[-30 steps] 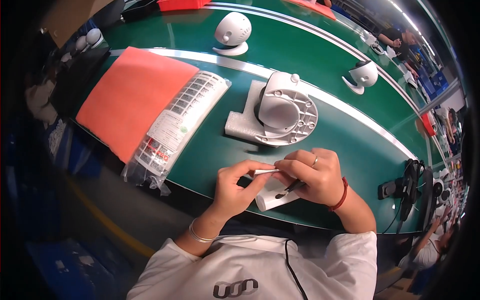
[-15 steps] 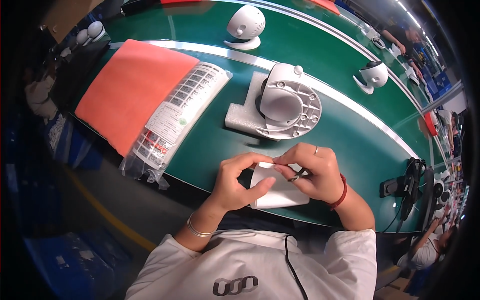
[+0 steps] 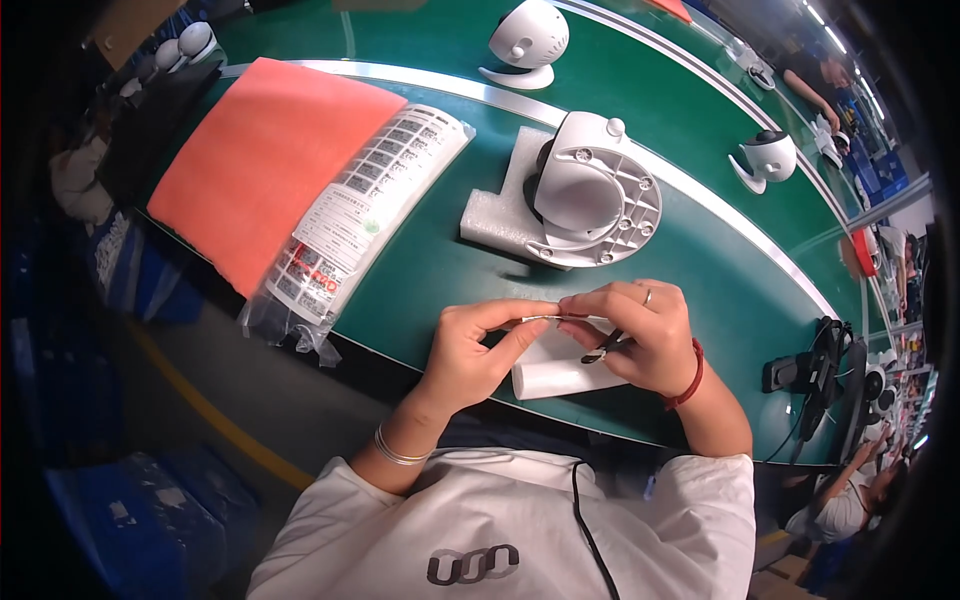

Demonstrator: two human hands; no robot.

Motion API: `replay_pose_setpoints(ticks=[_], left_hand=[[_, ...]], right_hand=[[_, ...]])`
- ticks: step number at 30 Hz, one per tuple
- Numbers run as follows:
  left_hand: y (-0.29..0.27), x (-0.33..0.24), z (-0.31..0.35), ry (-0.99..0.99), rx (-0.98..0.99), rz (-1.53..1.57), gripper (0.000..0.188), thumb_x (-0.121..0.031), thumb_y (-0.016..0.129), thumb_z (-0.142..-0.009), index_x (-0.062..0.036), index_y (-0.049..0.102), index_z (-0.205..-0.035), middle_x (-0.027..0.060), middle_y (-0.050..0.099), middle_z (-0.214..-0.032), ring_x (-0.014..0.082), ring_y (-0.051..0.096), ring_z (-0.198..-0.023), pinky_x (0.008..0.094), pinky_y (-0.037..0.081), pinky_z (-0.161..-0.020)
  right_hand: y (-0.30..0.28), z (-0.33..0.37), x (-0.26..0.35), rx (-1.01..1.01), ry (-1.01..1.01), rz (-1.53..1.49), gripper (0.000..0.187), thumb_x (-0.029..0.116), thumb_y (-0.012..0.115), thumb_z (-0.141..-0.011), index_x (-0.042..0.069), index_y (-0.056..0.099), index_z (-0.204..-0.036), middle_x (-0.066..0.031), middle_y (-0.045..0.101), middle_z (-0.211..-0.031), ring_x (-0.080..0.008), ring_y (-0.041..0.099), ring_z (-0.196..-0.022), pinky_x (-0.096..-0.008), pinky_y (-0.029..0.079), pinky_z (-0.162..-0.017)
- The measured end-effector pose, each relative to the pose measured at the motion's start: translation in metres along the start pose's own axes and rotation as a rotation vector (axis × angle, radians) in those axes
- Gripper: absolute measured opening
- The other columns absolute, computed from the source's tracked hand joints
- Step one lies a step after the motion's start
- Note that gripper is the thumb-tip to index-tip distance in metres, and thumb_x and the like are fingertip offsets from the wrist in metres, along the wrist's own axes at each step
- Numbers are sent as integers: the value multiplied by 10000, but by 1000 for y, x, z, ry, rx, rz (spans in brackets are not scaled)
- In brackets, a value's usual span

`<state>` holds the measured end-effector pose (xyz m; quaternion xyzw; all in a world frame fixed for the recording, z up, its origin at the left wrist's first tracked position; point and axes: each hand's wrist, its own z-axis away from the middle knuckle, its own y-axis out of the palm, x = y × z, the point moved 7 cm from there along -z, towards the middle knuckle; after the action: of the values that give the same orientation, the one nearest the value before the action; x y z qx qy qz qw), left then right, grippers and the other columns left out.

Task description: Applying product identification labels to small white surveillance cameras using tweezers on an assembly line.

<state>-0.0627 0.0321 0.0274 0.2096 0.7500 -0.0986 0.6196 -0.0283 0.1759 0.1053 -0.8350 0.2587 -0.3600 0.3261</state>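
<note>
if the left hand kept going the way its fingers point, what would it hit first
The left hand points to the person's right, so it would most likely meet the right hand first: their fingertips already nearly meet on the thin white strip pinched between them. Depth is hard to judge from above.

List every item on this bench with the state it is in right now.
Left hand: pinching one end of the thin white strip.
Right hand: pinching the other end, a small dark tool tucked in.
Thin white strip: held level above the bench.
White domed device: base up on a foam pad.
Bagged label sheets: lying flat, unopened.
Orange sheet: flat.
</note>
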Motion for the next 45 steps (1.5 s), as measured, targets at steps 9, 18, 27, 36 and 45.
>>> replay_pose_setpoints(ticks=[9,18,27,36,45], left_hand=[[-8,1,1,102,-58,-70,129,-32,740,-803,12,720,-922,102,724,-841,125,685,-719,239,531,-650],[0,-11,2,183,86,-186,74,-14,762,-763,7,691,-770,84,704,-740,135,671,-678,235,500,-627],[2,-13,2,150,59,-200,79,-9,738,-788,19,673,-821,69,694,-776,113,647,-688,236,504,-635],[-2,-7,0,213,65,-183,158,-78,784,-775,12,654,-780,74,664,-707,121,623,-626,243,489,-586],[2,-14,0,228,90,-198,165,-78,793,-760,5,651,-757,77,656,-697,137,613,-601,254,476,-552]], right_hand=[[4,0,-4,72,59,-170,153,23,728,-729,79,698,-868,-51,655,-673,-209,617,-546,-299,467,-498],[3,-1,4,146,23,-216,102,101,736,-746,88,697,-840,-39,628,-691,-221,597,-554,-311,446,-481],[5,1,-7,218,196,-296,147,49,681,-676,53,699,-822,-58,680,-766,-223,650,-660,-292,510,-574],[11,1,-7,182,175,-318,109,74,719,-704,46,715,-809,-67,673,-716,-224,632,-607,-296,489,-532],[7,0,-3,193,73,-284,87,73,719,-695,63,706,-780,-49,614,-624,-209,581,-510,-298,426,-461]])
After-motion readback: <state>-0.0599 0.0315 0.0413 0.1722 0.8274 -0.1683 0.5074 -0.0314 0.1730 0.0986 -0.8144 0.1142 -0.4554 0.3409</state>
